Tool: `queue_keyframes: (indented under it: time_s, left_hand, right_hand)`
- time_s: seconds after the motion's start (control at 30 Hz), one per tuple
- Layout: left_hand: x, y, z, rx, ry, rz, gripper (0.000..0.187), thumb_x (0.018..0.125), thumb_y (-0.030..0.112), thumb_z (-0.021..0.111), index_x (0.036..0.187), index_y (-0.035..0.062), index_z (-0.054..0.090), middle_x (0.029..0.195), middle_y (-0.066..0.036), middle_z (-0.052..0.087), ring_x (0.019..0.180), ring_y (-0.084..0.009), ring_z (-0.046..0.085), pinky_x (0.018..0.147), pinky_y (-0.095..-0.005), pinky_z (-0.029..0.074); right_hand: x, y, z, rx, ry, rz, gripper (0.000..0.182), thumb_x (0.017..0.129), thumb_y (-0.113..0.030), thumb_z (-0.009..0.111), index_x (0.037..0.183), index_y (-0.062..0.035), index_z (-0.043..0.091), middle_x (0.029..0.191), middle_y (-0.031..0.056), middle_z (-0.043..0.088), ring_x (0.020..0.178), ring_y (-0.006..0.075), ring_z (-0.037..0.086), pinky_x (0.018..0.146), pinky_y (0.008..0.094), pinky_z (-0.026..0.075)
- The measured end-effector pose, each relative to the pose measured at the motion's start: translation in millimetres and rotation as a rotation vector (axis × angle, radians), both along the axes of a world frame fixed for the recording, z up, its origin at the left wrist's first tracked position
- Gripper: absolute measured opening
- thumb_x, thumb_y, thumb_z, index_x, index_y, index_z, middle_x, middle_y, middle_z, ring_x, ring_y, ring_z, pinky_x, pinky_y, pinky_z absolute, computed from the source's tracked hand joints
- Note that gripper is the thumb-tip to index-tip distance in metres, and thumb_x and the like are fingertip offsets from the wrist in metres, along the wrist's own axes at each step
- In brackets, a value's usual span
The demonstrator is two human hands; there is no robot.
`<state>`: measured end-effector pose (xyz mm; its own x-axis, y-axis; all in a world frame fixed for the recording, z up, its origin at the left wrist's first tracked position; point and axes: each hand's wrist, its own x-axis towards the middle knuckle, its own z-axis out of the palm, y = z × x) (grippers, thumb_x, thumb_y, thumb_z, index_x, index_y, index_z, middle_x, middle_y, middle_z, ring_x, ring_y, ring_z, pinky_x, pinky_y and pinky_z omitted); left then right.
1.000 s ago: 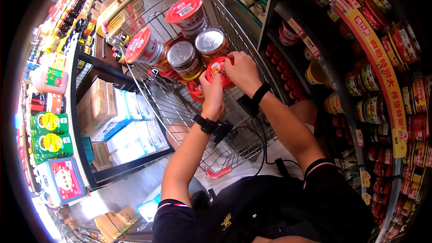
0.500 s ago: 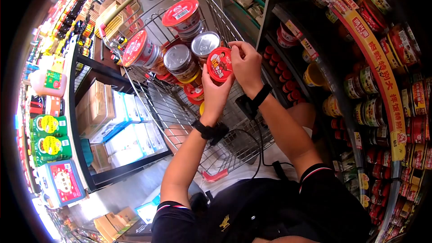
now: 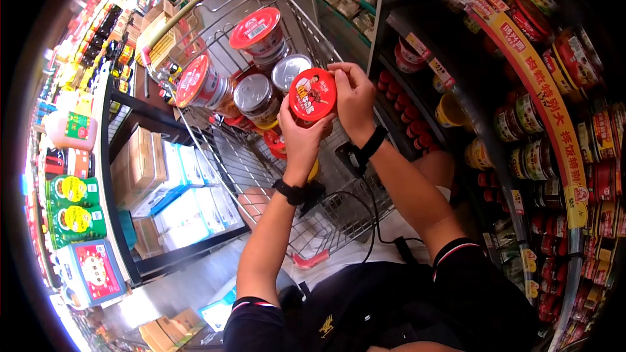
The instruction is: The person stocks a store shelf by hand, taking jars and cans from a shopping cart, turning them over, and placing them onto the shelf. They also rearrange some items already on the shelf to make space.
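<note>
A tub with a round red printed lid (image 3: 313, 94) is held between both hands, lid toward me, above the shopping cart (image 3: 228, 169). My left hand (image 3: 304, 140) closes around its lower left side. Curled at the tub's right edge, my right hand (image 3: 354, 101) grips it there; some fingertips are hidden. Just behind it in the cart stand two silver-lidded jars, one jar (image 3: 254, 96) at the left and another jar (image 3: 291, 70) near the lid. Beyond them are a large red-lidded tub (image 3: 256, 29) and a tilted red-lidded tub (image 3: 194, 81).
A shelf with a yellow-and-red strip (image 3: 531, 78) and many jars curves along the right. On the left, a dark-framed stand (image 3: 130, 241) holds cardboard boxes (image 3: 145, 156) and white-blue packs. Green packs (image 3: 75, 221) sit at the far left. A black cable (image 3: 375, 212) hangs below my right wrist.
The tub's lid has tilted more toward me, so its printed face shows fuller. Both hands stay on it, and the view has shifted slightly.
</note>
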<state>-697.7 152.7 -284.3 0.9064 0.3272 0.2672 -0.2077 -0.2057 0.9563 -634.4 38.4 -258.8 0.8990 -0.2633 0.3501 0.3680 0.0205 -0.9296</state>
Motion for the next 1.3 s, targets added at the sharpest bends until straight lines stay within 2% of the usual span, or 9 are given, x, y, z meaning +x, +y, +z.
queue_keyframes:
  time_s: [0.07,0.1,0.13,0.2,0.33,0.5,0.7,0.83,1.3]
  left_hand:
    - [2.6,2.6,-2.4,0.093,-0.036,0.031,0.088,0.067,0.019,0.09,0.137,-0.0007,0.041,0.132,-0.014,0.048,0.123,-0.0259,0.048,0.105,-0.0349,0.039]
    - [1.7,0.7,3.7,0.096,-0.046,0.02,0.084,0.07,0.018,0.088,0.137,-0.0015,0.041,0.132,-0.013,0.049,0.122,-0.0236,0.048,0.105,-0.034,0.039]
    - [0.2,-1.5,11.2,0.097,-0.059,0.0,0.08,0.073,0.016,0.086,0.137,-0.0024,0.041,0.131,-0.012,0.05,0.121,-0.0213,0.049,0.104,-0.033,0.04]
    - [-2.7,-6.3,17.4,0.028,-0.054,0.023,0.079,0.074,0.013,0.084,0.139,-0.0023,0.04,0.133,-0.013,0.049,0.121,-0.0215,0.049,0.104,-0.0336,0.04]
    - [2.3,0.1,-4.0,-0.113,-0.068,0.011,0.08,0.075,0.003,0.081,0.142,-0.0023,0.038,0.137,-0.013,0.047,0.125,-0.0225,0.047,0.107,-0.0338,0.037]
    - [-2.0,-0.2,-2.2,-0.276,-0.071,-0.002,0.071,0.081,0.003,0.077,0.14,-0.0035,0.038,0.136,-0.013,0.047,0.122,-0.0206,0.05,0.103,-0.0325,0.042]
    - [-9.3,-5.6,14.7,-0.234,-0.048,0.029,0.066,0.084,0.005,0.075,0.139,-0.0036,0.038,0.133,-0.013,0.05,0.119,-0.0199,0.052,0.101,-0.0321,0.044]
    - [-11.8,-5.0,11.0,-0.288,-0.046,0.009,0.066,0.085,0.004,0.074,0.139,-0.0034,0.037,0.132,-0.014,0.051,0.119,-0.0206,0.053,0.101,-0.033,0.045]
    - [-8.8,-1.8,10.2,-0.339,-0.056,-0.025,0.069,0.083,-0.003,0.073,0.14,-0.0032,0.035,0.133,-0.015,0.052,0.118,-0.0211,0.056,0.099,-0.0329,0.048]
  right_hand:
    - [-0.1,-2.9,0.8,-0.115,-0.094,-0.009,0.017,0.097,-0.005,0.049,0.099,0.0019,0.064,0.094,0.0088,0.068,0.087,0.0128,0.064,0.079,0.0262,0.05]
    - [-6.8,-2.6,8.9,-0.11,-0.024,-0.02,0.017,0.096,-0.006,0.05,0.098,0.0006,0.065,0.094,0.0097,0.068,0.087,0.0157,0.063,0.08,0.0289,0.05]
    - [-9.0,-3.9,12.0,-0.175,-0.121,-0.06,0.017,0.094,-0.009,0.051,0.097,-0.0008,0.066,0.095,0.0103,0.067,0.089,0.0185,0.062,0.082,0.0313,0.049]
    - [-15.8,-3.8,17.0,-0.205,-0.082,-0.074,0.018,0.094,-0.011,0.052,0.097,-0.0033,0.067,0.098,0.013,0.064,0.094,0.0248,0.059,0.084,0.0351,0.047]
    - [-21.2,-1.8,12.8,-0.179,-0.161,-0.025,0.016,0.093,-0.01,0.053,0.102,-0.0012,0.063,0.099,0.016,0.064,0.094,0.0302,0.059,0.084,0.0367,0.047]
    - [-38.6,-1.7,30.5,-0.262,-0.226,0.045,0.023,0.094,-0.015,0.053,0.112,-0.0009,0.059,0.109,0.0181,0.062,0.104,0.0349,0.056,0.094,0.0424,0.043]
    - [-45.5,0.2,27.7,-0.355,-0.264,0.094,0.039,0.095,-0.021,0.053,0.128,-0.0005,0.049,0.124,0.0199,0.055,0.119,0.0368,0.049,0.105,0.0435,0.036]
    - [-45.7,9.5,14.5,-0.349,-0.174,0.063,0.049,0.094,-0.024,0.055,0.131,0.0053,0.041,0.13,0.0243,0.049,0.122,0.0388,0.045,0.107,0.0461,0.033]
    - [-48.7,14.1,6.8,-0.426,-0.126,0.09,0.069,0.091,-0.027,0.059,0.142,0.0098,0.029,0.14,0.0281,0.04,0.13,0.0419,0.038,0.112,0.0462,0.029]
